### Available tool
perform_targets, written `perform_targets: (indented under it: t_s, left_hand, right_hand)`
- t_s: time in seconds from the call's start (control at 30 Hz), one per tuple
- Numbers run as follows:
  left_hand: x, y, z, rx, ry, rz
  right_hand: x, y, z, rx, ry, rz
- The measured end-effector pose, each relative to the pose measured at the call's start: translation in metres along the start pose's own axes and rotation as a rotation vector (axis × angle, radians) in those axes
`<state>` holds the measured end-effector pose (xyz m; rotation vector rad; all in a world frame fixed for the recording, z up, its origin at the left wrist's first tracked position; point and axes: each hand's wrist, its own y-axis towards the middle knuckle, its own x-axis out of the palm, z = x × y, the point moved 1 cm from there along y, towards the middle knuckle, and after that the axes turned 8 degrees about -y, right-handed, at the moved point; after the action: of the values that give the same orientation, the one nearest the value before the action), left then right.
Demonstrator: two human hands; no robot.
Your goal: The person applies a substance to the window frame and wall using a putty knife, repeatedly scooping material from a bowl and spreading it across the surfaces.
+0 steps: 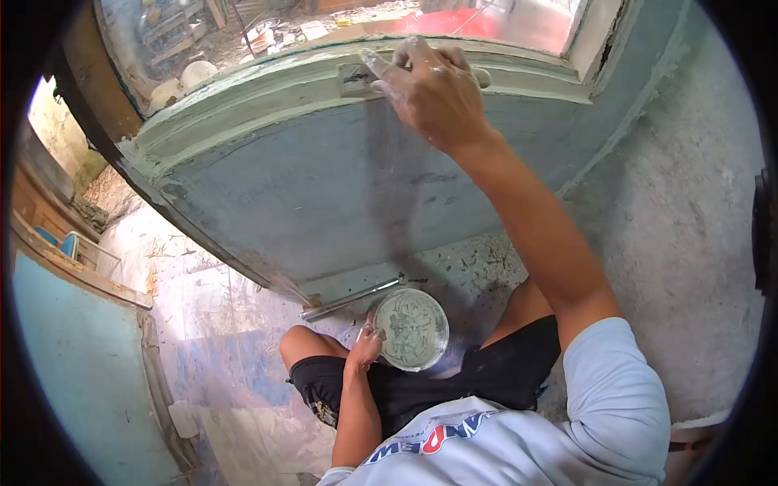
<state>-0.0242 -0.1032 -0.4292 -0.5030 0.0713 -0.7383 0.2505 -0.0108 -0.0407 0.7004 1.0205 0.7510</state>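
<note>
My right hand (pixel 433 89), smeared with pale paste, is raised to the window sill (pixel 267 101). Its fingers are closed round a putty knife (pixel 356 78), whose flat blade lies against the sill's front moulding. Low between my knees stands a round container (pixel 412 328) with greenish-grey paste inside. At its left rim is my left hand (pixel 367 344), fingers closed on a thin light-coloured tool that I cannot make out clearly.
A metal tube (pixel 352 300) lies on the floor behind the container. Above the sill is window glass (pixel 186 32). The grey-blue wall panel (pixel 292 186) faces me, a rough wall (pixel 673 243) stands right, and a light-blue panel (pixel 81 364) stands left.
</note>
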Motion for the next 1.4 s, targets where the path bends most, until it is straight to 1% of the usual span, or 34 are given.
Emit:
perform_targets:
  t_s: [0.1, 0.2, 0.33, 0.4, 0.43, 0.5, 0.57, 0.6, 0.67, 0.77, 0.83, 0.87, 0.93, 0.97, 1.0, 1.13, 1.17, 1.23, 1.27, 1.33, 1.4]
  left_hand:
    - [0.001, -0.007, 0.009, -0.02, 0.013, 0.0]
    - [0.006, -0.019, 0.027, -0.049, -0.028, 0.012]
    - [0.005, -0.021, 0.029, -0.041, 0.003, -0.001]
    - [0.005, -0.019, 0.03, -0.064, -0.06, -0.006]
    - [0.005, -0.018, 0.032, -0.06, -0.06, -0.007]
    - [0.004, -0.02, 0.035, -0.047, 0.042, -0.015]
    - [0.007, -0.021, 0.038, -0.055, 0.038, -0.002]
    - [0.008, -0.022, 0.039, -0.064, 0.025, 0.011]
    - [0.008, -0.022, 0.039, -0.053, 0.049, 0.007]
    - [0.009, -0.021, 0.037, -0.077, 0.009, 0.018]
    - [0.007, -0.018, 0.026, -0.045, -0.013, -0.001]
    - [0.006, -0.018, 0.024, 0.003, 0.014, 0.012]
    - [0.005, -0.021, 0.027, -0.017, -0.016, 0.012]
    - [0.005, -0.022, 0.03, -0.032, -0.036, 0.008]
    - [0.002, -0.012, 0.015, 0.009, 0.0, 0.017]
    - [0.002, -0.008, 0.022, -0.004, 0.011, -0.05]
    - [0.004, -0.008, 0.021, -0.014, 0.02, -0.032]
    - [0.004, -0.008, 0.02, -0.028, 0.023, -0.019]
    - [0.004, -0.007, 0.02, -0.027, 0.021, -0.018]
    - [0.006, -0.007, 0.019, 0.007, 0.086, 0.011]
    - [0.003, -0.006, 0.014, 0.008, 0.047, -0.009]
  right_hand:
    - [-0.001, -0.01, 0.015, -0.015, -0.032, 0.019]
    - [-0.005, -0.026, 0.037, -0.004, -0.055, -0.03]
    - [-0.013, -0.044, 0.064, 0.019, -0.088, -0.051]
    - [-0.018, -0.046, 0.071, 0.06, -0.038, -0.043]
    - [-0.024, -0.039, 0.067, 0.037, -0.017, -0.009]
    - [-0.024, -0.022, 0.052, 0.02, 0.003, -0.001]
    - [-0.013, -0.011, 0.039, -0.018, 0.049, 0.022]
    - [-0.011, -0.009, 0.037, -0.013, 0.051, 0.026]
    - [-0.006, -0.005, 0.033, -0.094, -0.009, 0.032]
    - [0.001, -0.02, 0.053, -0.082, -0.08, -0.033]
    - [-0.008, -0.033, 0.064, -0.041, -0.096, -0.069]
    - [-0.012, -0.039, 0.071, -0.008, -0.108, -0.102]
    - [-0.017, -0.043, 0.075, 0.007, -0.074, -0.1]
    - [-0.018, -0.041, 0.075, 0.0, -0.074, -0.064]
    - [-0.019, -0.04, 0.076, -0.003, -0.077, -0.027]
    - [-0.013, -0.009, 0.047, -0.09, -0.012, -0.008]
    - [-0.011, -0.007, 0.046, -0.08, -0.018, -0.006]
    - [-0.005, -0.006, 0.044, -0.144, -0.041, 0.009]
    - [-0.003, -0.01, 0.05, -0.126, -0.029, 0.005]
    - [-0.005, -0.023, 0.067, -0.109, -0.108, -0.05]
    - [-0.009, -0.04, 0.087, -0.086, -0.11, -0.056]
